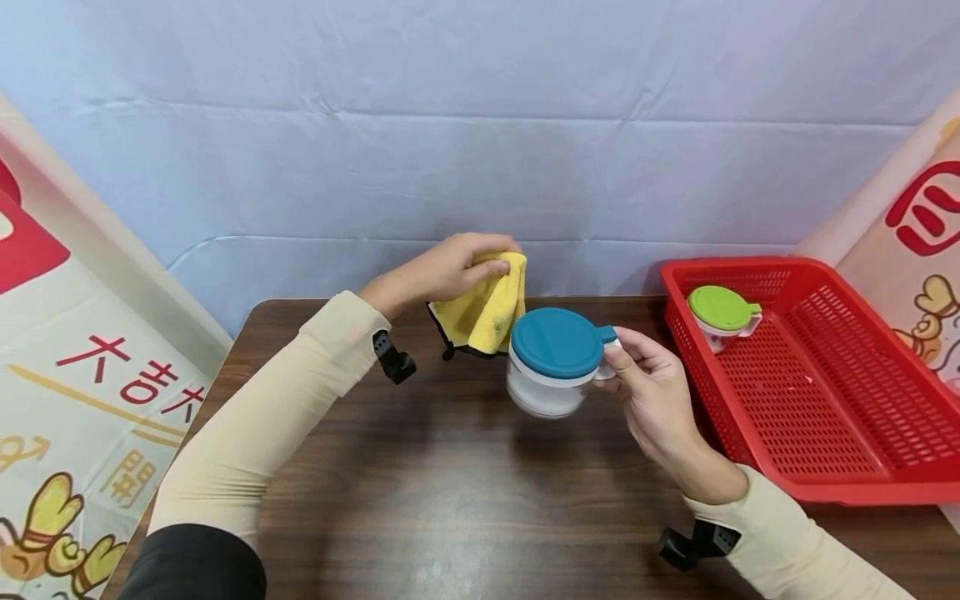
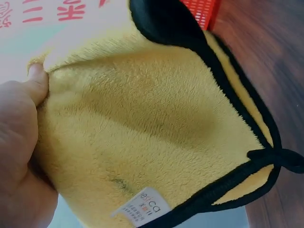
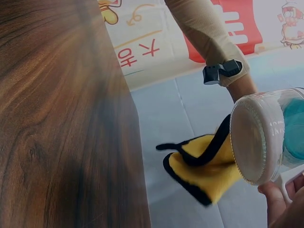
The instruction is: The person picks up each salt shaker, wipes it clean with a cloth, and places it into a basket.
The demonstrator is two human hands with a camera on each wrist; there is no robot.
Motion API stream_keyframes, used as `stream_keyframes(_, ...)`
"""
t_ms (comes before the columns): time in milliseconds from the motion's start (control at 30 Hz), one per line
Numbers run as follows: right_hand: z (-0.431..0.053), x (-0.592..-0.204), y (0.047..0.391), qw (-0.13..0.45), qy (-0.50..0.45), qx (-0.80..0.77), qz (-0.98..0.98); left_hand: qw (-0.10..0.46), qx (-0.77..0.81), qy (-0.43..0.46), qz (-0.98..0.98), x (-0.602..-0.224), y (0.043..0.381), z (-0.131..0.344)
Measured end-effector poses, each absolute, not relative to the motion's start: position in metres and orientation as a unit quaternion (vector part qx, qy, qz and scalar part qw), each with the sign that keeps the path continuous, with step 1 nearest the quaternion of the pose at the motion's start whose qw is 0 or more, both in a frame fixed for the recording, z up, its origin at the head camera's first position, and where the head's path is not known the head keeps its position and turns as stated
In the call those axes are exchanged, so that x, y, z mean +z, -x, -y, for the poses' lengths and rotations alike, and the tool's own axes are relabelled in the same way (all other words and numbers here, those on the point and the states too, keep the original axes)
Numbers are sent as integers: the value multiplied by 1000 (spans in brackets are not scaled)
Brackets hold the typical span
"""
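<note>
My right hand [image 1: 656,396] grips the white handle of a clear jar [image 1: 551,392] with a blue lid [image 1: 557,342], held up over the table. In the right wrist view the jar's round base [image 3: 249,140] faces the camera. My left hand [image 1: 457,268] pinches a yellow cloth [image 1: 491,312] by its upper part, just left of the jar. The cloth hangs down, with black edging and a small loop at its lower corner. A white label [image 2: 142,207] on it shows in the left wrist view.
A red basket [image 1: 738,467] stands on the right of the brown wooden table [image 1: 450,492]. Inside its far left corner sits a similar jar with a green lid [image 1: 720,307]. A pale cloth backdrop [image 1: 420,150] rises behind the table, and printed sheets [image 1: 97,400] hang at the sides.
</note>
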State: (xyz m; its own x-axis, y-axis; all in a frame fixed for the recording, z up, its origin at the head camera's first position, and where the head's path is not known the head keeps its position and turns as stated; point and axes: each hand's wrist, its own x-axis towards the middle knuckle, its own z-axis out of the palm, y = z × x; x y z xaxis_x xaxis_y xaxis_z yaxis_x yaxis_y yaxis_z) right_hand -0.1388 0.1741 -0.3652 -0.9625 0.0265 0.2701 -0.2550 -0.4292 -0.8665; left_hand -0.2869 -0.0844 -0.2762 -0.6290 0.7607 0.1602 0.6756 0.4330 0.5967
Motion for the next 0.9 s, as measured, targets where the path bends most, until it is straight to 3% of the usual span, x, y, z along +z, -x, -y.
stream_keyframes(333, -174, -369, 140, 88, -93, 832, 540, 64, 331, -438, -833, -261, 286, 99)
stream_keyframes(600, -174, -371, 141, 86, -85, 825, 552, 161, 332, -486, -792, -233, 268, 97)
stream_keyframes(900, -173, -368, 140, 74, -77, 819, 564, 177, 279, -567, -754, -207, 240, 63)
